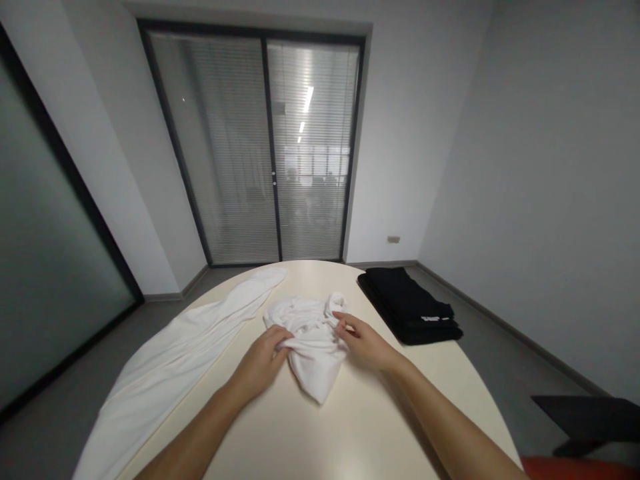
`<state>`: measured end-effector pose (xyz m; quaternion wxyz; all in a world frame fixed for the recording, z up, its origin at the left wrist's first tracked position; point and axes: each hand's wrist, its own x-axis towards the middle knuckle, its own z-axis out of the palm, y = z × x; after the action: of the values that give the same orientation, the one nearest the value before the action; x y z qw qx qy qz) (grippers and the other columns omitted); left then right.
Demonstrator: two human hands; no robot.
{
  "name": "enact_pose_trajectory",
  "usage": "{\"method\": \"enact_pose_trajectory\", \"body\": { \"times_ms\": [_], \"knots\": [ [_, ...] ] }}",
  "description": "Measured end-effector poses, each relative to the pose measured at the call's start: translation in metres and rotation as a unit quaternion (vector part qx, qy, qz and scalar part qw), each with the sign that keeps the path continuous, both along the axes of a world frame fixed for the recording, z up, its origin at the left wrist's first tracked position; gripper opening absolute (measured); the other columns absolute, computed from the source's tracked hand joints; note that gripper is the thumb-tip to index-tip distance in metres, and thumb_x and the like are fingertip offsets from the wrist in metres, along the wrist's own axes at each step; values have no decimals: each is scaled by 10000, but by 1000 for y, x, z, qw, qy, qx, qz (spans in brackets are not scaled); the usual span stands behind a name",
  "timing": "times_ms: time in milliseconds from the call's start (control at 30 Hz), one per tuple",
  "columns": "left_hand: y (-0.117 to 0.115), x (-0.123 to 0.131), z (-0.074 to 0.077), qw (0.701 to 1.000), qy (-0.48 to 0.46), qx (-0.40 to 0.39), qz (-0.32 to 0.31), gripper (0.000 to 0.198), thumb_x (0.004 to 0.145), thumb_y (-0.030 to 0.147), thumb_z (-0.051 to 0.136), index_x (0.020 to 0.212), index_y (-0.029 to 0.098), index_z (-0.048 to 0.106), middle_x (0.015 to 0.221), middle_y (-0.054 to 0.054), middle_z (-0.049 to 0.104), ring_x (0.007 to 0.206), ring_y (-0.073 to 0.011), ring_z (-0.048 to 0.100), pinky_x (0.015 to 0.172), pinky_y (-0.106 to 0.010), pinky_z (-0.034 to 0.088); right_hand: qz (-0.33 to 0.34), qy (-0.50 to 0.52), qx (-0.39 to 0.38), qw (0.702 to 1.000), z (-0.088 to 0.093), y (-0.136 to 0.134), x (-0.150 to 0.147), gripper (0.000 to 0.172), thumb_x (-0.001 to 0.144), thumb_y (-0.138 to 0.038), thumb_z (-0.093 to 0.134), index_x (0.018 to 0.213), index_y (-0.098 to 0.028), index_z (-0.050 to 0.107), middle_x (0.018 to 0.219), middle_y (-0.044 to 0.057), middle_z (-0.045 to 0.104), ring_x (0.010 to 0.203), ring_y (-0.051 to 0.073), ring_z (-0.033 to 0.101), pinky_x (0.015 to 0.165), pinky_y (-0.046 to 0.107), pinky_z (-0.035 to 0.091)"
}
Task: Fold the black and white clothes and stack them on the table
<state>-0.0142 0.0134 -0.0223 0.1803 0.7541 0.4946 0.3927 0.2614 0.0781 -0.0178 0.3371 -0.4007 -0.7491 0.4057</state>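
A crumpled white garment (311, 341) lies bunched in the middle of the cream oval table (360, 427). My left hand (263, 360) is closed on the garment's left edge, fingers curled into the cloth. On the garment's right side, my right hand (364, 341) pinches a fold with thumb and fingers. Both forearms reach in from the bottom of the view.
A long white cloth (185, 353) lies spread along the table's left side and hangs over its edge. A stack of folded black clothes (409, 305) sits at the table's far right. A dark chair part (590, 413) shows at the lower right. Glass doors with blinds stand behind.
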Motion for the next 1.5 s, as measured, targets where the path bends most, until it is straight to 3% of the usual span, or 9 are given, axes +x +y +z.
{"method": "enact_pose_trajectory", "body": {
  "times_ms": [200, 333, 533, 633, 800, 1033, 1233, 1367, 1500],
  "knots": [
    [7, -12, -1, 993, -111, -25, 31, 278, 911, 308, 530, 1069, 219, 741, 1136, -75, 725, 1091, -241, 645, 1019, -392, 459, 23, -23, 78, 996, -1, 5, 13, 426, 867, -465, 627, 1220, -226, 635, 1371, 131, 545, 1209, 268, 548, 970, 419, 468],
    [4, -6, 0, 993, -112, -37, -8, 288, 918, 335, 536, 1088, 245, 751, 1172, -61, 723, 1146, -242, 631, 1075, -412, 422, 46, -134, 170, 975, 3, -1, 10, 263, 883, -393, 611, 1052, -227, 725, 1311, 126, 576, 1183, 263, 562, 997, 383, 436],
    [9, -16, 9, 973, -180, 56, 135, 319, 912, 339, 494, 1088, 205, 724, 1189, -83, 686, 1150, -230, 605, 985, -351, 482, -210, -69, 128, 967, 16, 11, 29, 357, 945, -491, 450, 1037, -210, 649, 695, 27, 632, 608, 195, 606, 612, 308, 460],
    [16, -29, 9, 940, -228, 63, 245, 346, 873, 378, 514, 1074, 181, 716, 1173, -99, 682, 1083, -242, 623, 901, -335, 513, -255, 109, 28, 960, 7, 28, 40, 416, 916, -574, 464, 1108, -214, 545, 734, 31, 648, 525, 188, 598, 493, 294, 445],
    [23, -38, 3, 916, -283, -36, 280, 387, 798, 338, 515, 1093, 160, 690, 1123, -109, 707, 921, -242, 668, 781, -348, 538, -217, 210, 5, 953, -13, 39, 36, 608, 860, -564, 572, 1340, -275, 336, 1377, 154, 525, 932, 221, 684, 694, 347, 567],
    [12, -18, -5, 982, -72, 31, 174, 559, 779, 377, 661, 1308, 221, 571, 1399, -102, 536, 1299, -272, 496, 1124, -428, 359, -24, -89, 181, 979, -7, 7, 20, 367, 850, -348, 642, 1202, -254, 609, 1593, 110, 260, 1364, 295, 423, 1025, 440, 442],
    [2, -6, -13, 992, 67, 13, 105, 128, 850, 275, 586, 899, 242, 699, 1346, -73, 595, 1208, -273, 574, 1074, -445, 406, 23, -179, 226, 957, -9, -7, -2, 214, 907, -282, 565, 1079, -221, 676, 1301, 139, 587, 1229, 277, 532, 1066, 456, 379],
    [7, -11, -3, 992, -6, 0, 127, 178, 891, 368, 543, 895, 240, 667, 1060, -60, 724, 992, -247, 672, 925, -382, 484, -15, -181, 220, 959, -9, -3, -2, 186, 940, -272, 474, 959, -208, 648, 1098, 109, 646, 1015, 232, 606, 906, 362, 455],
    [17, -28, 8, 954, -174, 25, 242, 260, 834, 469, 570, 879, 217, 616, 840, -39, 695, 812, -219, 656, 768, -313, 495, -179, -140, 179, 957, 1, 7, 14, 243, 968, -354, 399, 1055, -215, 579, 987, 87, 651, 911, 231, 612, 821, 348, 449]
  ]
}}
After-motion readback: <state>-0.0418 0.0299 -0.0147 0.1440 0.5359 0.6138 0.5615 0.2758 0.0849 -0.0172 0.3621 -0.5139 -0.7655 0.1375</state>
